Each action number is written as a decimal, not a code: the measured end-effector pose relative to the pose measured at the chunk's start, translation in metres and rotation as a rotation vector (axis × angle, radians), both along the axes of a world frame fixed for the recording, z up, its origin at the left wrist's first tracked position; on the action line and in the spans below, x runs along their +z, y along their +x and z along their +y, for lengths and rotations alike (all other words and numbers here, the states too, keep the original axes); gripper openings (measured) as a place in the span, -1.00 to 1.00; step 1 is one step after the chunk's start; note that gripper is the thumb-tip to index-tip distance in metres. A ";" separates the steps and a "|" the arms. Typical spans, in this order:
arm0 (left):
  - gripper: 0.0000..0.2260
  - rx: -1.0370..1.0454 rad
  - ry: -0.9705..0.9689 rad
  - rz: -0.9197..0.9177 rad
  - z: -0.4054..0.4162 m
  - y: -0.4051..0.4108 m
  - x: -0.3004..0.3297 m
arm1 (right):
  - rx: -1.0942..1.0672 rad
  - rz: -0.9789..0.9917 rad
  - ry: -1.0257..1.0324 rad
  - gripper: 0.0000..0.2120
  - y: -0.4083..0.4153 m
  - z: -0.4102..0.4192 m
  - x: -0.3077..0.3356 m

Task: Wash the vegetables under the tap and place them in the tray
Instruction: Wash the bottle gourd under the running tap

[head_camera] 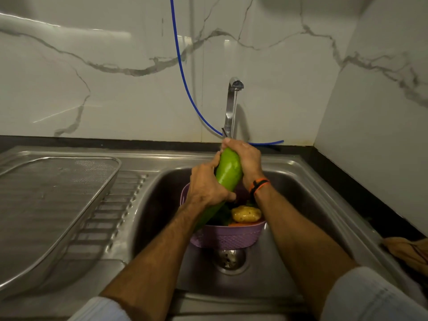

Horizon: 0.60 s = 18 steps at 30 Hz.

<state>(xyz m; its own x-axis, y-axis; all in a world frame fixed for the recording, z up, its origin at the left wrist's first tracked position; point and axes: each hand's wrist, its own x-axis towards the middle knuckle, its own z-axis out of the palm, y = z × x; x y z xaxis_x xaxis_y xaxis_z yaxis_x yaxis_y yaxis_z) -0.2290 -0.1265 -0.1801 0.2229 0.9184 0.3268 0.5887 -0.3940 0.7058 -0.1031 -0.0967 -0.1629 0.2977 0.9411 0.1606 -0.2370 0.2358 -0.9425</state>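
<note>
**A:** What are the hands doing?

**B:** Both grip one long green gourd (229,172), held tilted over the sink (301,193) under the tap (232,105). The right hand (245,158) wraps its fingers round the gourd's upper end, just below the spout. The left hand (208,186) clasps the middle, thumb along the gourd's near side. A thin stream of water runs from the spout towards the right hand.

**A:** Where do the other vegetables sit?

**B:** In a purple basket (228,237) standing in the sink basin, right under the gourd and just behind the drain (229,259). A yellowish potato (246,213) lies on top near the basket's right rim; something orange and dark green leaves show beside it, too hidden to name. The gourd's lower end dips into the basket behind the left forearm.

**A:** And the tray?

**B:** The metal mesh tray (58,193) rests on the ridged draining board at the sink's left side, well apart from the hands.

**A:** Anything else?

**B:** A blue hose (183,72) hangs down the marble wall to the tap's base. A brown cloth (410,251) lies at the desk's right edge. An orange and black band (259,184) circles the right wrist.
</note>
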 end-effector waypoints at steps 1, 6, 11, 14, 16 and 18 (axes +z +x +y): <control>0.10 -0.001 -0.009 0.025 0.000 0.000 -0.002 | -0.110 -0.100 0.030 -0.82 -0.003 -0.002 -0.007; 0.01 0.021 -0.013 -0.021 0.002 0.002 -0.001 | -0.368 -0.714 0.144 -0.90 -0.016 -0.003 -0.001; -0.27 0.068 -0.072 -0.061 0.002 0.000 -0.003 | -0.219 -1.243 -0.160 -0.85 -0.022 0.016 0.031; -0.21 0.077 -0.055 -0.046 0.002 0.000 -0.002 | -0.051 -1.363 -0.355 -0.78 -0.017 0.031 0.052; -0.14 0.090 -0.029 -0.044 0.002 0.000 0.000 | 0.154 -1.212 -0.383 -0.70 -0.010 0.035 0.062; -0.11 0.097 -0.016 -0.052 0.001 0.000 0.002 | 0.318 -0.879 -0.339 -0.66 0.000 0.031 0.062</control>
